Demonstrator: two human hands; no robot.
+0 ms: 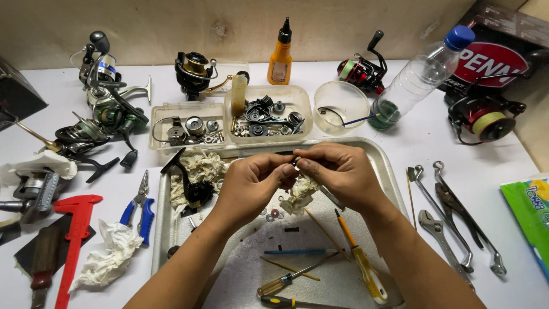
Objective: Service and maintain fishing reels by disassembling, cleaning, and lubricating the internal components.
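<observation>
Small metal part (295,163) sits pinched between our left hand (251,183) and right hand (337,171), with a rag (300,191) pressed underneath; we hold it over the metal tray (374,157), likely so fallen bits stay there.

Both arms are bare all the way from the bottom edge up, no sleeves showing at all. The left hand (251,182) and right hand (338,171) have no gloves, no rings, no watch or wristband. Short plain fingernails, nothing painted.
</observation>
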